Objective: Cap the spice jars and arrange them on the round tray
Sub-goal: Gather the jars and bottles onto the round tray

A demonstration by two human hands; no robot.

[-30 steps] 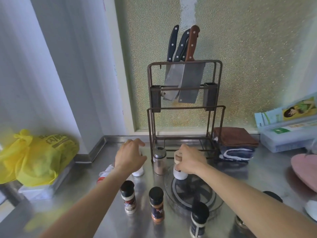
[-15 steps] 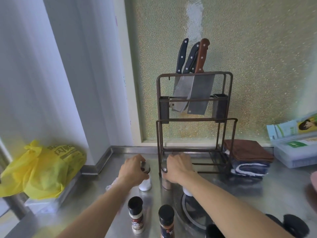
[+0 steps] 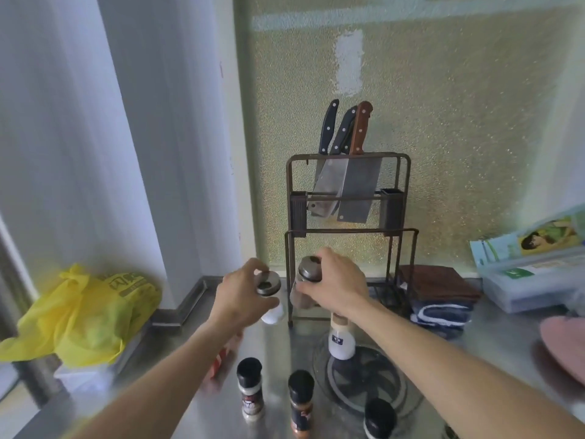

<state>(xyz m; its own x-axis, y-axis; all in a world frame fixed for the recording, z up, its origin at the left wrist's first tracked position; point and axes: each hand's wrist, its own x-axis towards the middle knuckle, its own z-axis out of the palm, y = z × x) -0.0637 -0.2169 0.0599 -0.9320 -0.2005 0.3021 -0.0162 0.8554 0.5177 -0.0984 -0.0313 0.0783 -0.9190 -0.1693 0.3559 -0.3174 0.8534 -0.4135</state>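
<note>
My left hand (image 3: pixel 242 296) grips a glass jar of white powder (image 3: pixel 271 299) with a metal shaker lid, held above the counter. Beside it my right hand (image 3: pixel 337 288) grips a jar of brown spice (image 3: pixel 305 288), also metal-lidded and lifted. A white bottle with a tan cap (image 3: pixel 341 339) stands on the back rim of the round clear tray (image 3: pixel 367 380). Two black-capped jars (image 3: pixel 250 388) (image 3: pixel 301 403) stand on the steel counter left of the tray. A third black-capped jar (image 3: pixel 379 418) stands at the tray's front edge.
A brown knife rack (image 3: pixel 348 239) with cleavers stands right behind the hands. A yellow bag (image 3: pixel 85 312) lies at left. Folded cloths (image 3: pixel 438 296), a plastic box (image 3: pixel 531 280) and a pink object (image 3: pixel 563 346) sit at right. A red-white packet (image 3: pixel 221 362) lies under my left forearm.
Both hands closed on the two metal-lidded jars and lifted them off the counter. The view tilted upward, so the tray and black-capped jars sit lower in frame.
</note>
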